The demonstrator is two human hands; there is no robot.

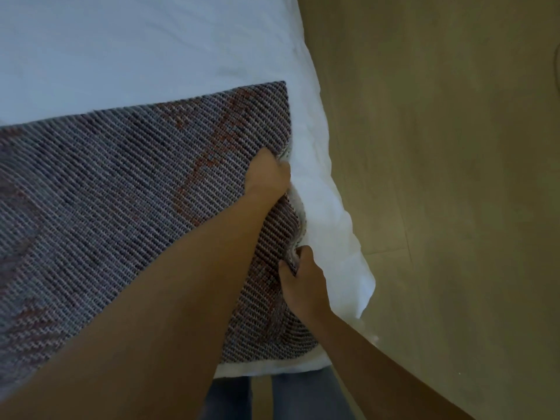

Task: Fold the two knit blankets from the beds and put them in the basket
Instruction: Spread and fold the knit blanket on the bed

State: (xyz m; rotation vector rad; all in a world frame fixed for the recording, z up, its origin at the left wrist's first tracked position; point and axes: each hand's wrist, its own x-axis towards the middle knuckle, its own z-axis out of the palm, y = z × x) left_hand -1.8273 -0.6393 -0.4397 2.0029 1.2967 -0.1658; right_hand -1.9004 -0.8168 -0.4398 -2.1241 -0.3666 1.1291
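A grey-purple knit blanket (121, 192) with a rust-red pattern lies spread across the corner of a bed covered in white bedding (151, 50). My left hand (268, 174) is closed on the blanket's right edge, about halfway along it. My right hand (304, 281) pinches the same edge nearer to me, where the knit bunches up into a small fold. Between the two hands the edge is lifted and wavy. No basket and no second blanket are in view.
The bed's corner (360, 286) ends just right of my hands. A beige floor (454, 177) runs along the right side. My legs in jeans (303, 395) stand at the foot of the bed.
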